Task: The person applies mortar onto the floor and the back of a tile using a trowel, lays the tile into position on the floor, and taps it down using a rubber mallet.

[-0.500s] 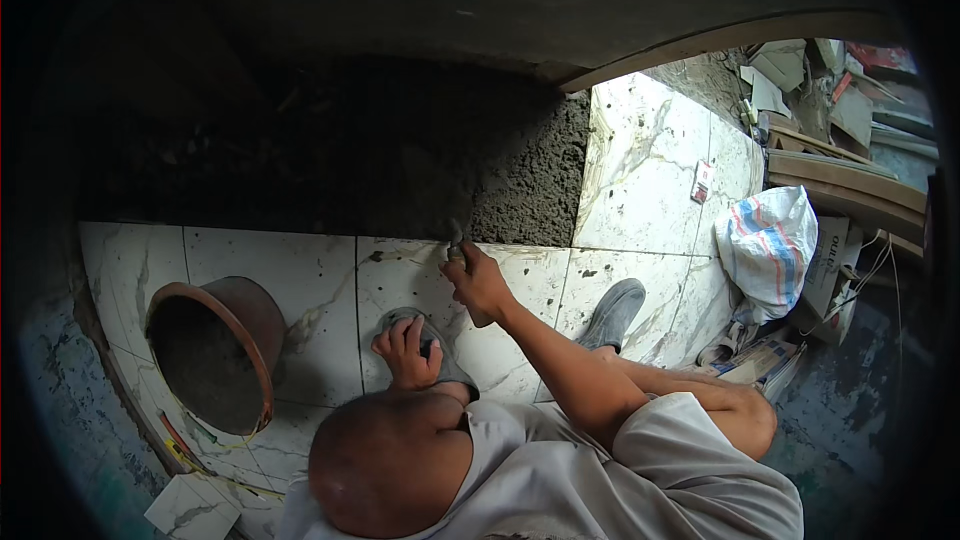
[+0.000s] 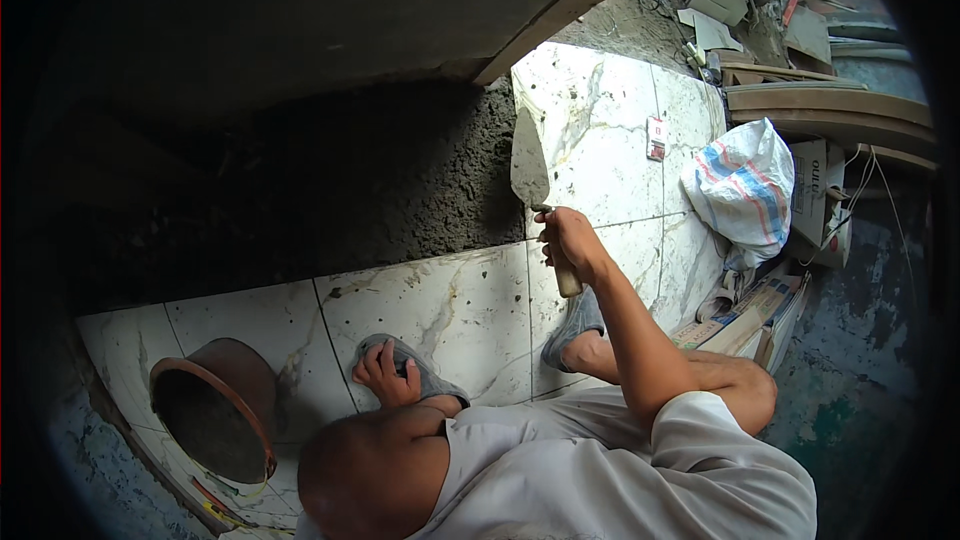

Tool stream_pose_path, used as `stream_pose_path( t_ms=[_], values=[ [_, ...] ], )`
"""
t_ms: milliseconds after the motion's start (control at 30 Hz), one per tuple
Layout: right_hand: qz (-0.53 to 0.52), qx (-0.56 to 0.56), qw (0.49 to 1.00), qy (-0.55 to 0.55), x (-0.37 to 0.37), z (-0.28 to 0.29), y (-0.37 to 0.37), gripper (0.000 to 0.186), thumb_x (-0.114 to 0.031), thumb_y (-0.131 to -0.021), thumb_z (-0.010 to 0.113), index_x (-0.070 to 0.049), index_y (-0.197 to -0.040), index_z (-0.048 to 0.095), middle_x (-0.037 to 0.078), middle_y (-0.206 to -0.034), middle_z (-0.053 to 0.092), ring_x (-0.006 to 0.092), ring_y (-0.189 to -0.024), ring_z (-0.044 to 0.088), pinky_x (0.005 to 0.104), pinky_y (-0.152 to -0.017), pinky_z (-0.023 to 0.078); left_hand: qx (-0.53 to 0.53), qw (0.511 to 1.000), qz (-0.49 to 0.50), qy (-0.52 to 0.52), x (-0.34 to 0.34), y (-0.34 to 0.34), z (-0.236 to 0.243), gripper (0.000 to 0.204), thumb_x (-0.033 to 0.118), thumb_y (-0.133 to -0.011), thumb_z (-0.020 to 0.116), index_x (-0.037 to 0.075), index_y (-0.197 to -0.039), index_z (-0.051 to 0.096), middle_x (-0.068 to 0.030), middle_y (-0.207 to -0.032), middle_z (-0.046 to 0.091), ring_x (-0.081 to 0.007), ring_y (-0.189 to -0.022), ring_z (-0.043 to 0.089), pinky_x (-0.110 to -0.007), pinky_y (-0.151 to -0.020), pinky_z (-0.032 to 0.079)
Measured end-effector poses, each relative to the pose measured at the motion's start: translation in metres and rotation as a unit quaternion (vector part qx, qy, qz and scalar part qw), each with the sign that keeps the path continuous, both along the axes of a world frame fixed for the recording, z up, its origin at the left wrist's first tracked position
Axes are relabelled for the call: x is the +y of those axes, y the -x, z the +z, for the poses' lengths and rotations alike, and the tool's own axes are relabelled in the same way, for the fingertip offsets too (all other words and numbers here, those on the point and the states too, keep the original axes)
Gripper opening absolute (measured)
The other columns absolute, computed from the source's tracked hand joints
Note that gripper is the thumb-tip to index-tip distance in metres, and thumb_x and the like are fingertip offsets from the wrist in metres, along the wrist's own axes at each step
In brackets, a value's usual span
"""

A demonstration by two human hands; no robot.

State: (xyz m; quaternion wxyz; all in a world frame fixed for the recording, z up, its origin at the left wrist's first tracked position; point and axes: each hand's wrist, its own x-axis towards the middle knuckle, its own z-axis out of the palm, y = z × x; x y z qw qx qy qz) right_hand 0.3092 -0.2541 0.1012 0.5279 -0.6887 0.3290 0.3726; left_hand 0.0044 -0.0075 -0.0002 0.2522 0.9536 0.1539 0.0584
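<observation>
Pointed trowel [image 2: 533, 180], dull grey tapering blade [image 2: 527, 155], rounded tan handle [image 2: 569, 283]

Floor: white tiles [image 2: 435, 305], grey-veined, speckled with dark dirt. Rough bare ground [image 2: 625, 28] beyond, upper right. Wall [image 2: 850, 370] at right patchy blue, worn. Dark panel [image 2: 300, 5] with brown edge [image 2: 590, 0] across top. Light strongest upper right; upper left deep in shadow.

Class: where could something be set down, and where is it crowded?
There is room on the speckled white tiles between the trowel in the right hand and the small packet, and between the bucket and the left hand. It is crowded along the right, around the striped sack, box and boards.
</observation>
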Motion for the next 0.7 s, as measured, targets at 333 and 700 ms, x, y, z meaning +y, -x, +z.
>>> stream_pose_path(
  t_ms=[333,700],
  values=[
    [0.067,0.035,0.995,-0.068,0.016,-0.018,-0.116,0.026,-0.026,-0.097,0.045,-0.001,-0.093,0.051,0.005,-0.066,0.052,0.0161,-0.054,0.052,0.0310,-0.050,0.051,0.006,1.000,-0.002,-0.027,-0.005,-0.002,-0.003,0.049,0.032,-0.075,0.059,0.009,-0.118,0.059,-0.0119,-0.116,0.051,-0.0322,-0.108,0.041,-0.049,-0.096,0.027],
    [0.016,0.164,0.983,-0.077,-0.012,-0.002,0.030,0.029,-0.026,-0.098,0.043,0.000,-0.099,0.054,0.005,-0.064,0.050,0.0157,-0.049,0.049,0.0308,-0.046,0.049,0.004,1.000,0.010,-0.022,-0.006,-0.003,-0.002,0.048,0.031,-0.074,0.060,0.011,-0.117,0.059,-0.0100,-0.116,0.051,-0.0314,-0.108,0.041,-0.051,-0.096,0.027]
  ],
)
